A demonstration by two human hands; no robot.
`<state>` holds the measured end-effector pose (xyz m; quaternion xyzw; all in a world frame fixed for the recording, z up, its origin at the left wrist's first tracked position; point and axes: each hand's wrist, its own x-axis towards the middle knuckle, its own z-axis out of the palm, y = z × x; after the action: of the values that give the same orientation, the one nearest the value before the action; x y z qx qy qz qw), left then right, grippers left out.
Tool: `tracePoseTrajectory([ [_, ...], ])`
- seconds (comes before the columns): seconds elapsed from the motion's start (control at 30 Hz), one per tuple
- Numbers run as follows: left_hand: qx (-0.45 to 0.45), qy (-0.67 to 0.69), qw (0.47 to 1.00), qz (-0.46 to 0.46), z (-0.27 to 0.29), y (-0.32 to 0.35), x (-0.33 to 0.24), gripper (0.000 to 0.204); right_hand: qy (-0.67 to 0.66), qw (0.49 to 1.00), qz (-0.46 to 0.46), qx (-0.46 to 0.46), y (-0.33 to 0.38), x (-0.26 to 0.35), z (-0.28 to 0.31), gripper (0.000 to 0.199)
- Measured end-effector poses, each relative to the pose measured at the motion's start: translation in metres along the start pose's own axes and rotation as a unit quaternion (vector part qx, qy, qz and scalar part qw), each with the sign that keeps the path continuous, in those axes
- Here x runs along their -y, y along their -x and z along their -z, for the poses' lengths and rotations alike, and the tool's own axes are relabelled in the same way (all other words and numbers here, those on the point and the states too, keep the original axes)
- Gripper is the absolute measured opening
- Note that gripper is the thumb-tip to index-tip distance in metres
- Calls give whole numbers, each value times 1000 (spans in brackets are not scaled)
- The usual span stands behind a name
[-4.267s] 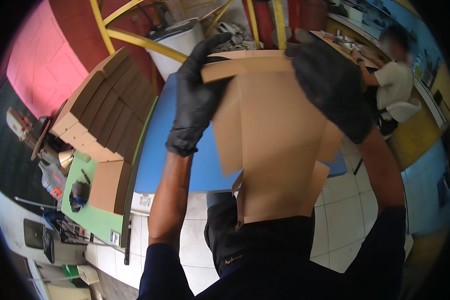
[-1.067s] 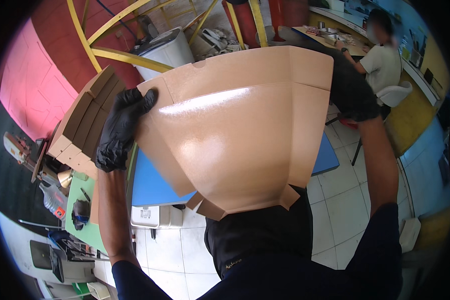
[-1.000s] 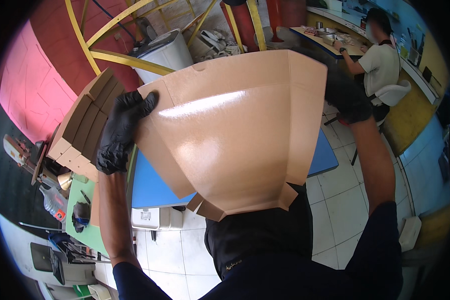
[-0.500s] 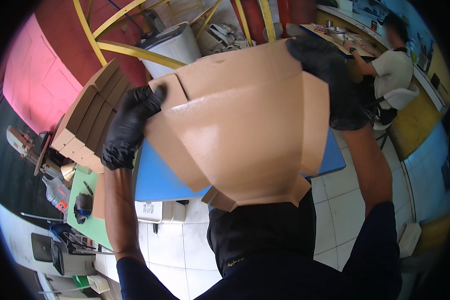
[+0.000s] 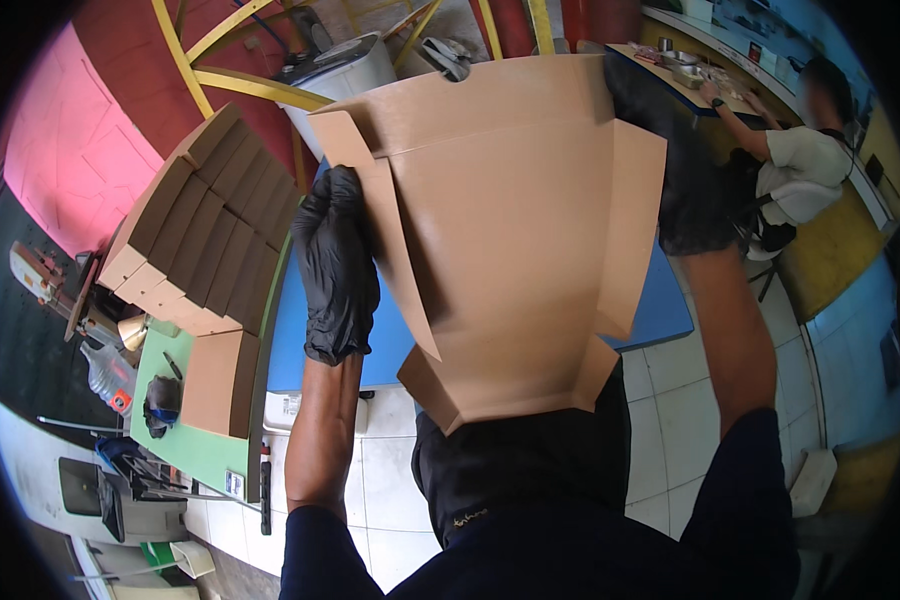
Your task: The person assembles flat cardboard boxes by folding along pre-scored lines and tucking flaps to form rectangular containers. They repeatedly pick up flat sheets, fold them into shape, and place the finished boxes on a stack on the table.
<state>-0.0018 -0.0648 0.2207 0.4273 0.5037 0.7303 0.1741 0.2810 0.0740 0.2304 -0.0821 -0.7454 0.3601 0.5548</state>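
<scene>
A partly folded brown cardboard box (image 5: 500,230) hangs in front of me above a blue table (image 5: 655,300), its flaps bent upward along the sides. My left hand (image 5: 340,265), in a black glove, is closed at the left side flap with its fingers curled by the upper corner. At the upper right edge, my right hand (image 5: 685,165), also black-gloved, grips the cardboard. Some of its fingers are hidden behind the panel, and the hand is dark and slightly blurred.
Stacked brown boxes (image 5: 200,220) stand on a green table (image 5: 170,445) at the left, beside a single box (image 5: 220,385), a dark bundle and a plastic bottle (image 5: 108,370). Yellow metal bars (image 5: 260,85) cross the far side. A seated person (image 5: 805,160) works at another table, far right.
My left hand has moved rightward and turned upright against the left flap. That flap and the corner tab now stand up more steeply. My right hand keeps its hold at the upper right.
</scene>
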Motion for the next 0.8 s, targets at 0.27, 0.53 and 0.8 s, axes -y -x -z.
tracePoseTrajectory([
  [0.27,-40,25,999,-25,7,-10,14,33,-304,937,-157,-72,43,-23,-27,28],
  [0.53,31,56,997,33,10,19,31,29,-261,931,-131,-220,21,-33,-30,25],
  [0.8,3,64,998,29,23,10,37,31,-339,909,-237,-58,46,-34,-34,28],
])
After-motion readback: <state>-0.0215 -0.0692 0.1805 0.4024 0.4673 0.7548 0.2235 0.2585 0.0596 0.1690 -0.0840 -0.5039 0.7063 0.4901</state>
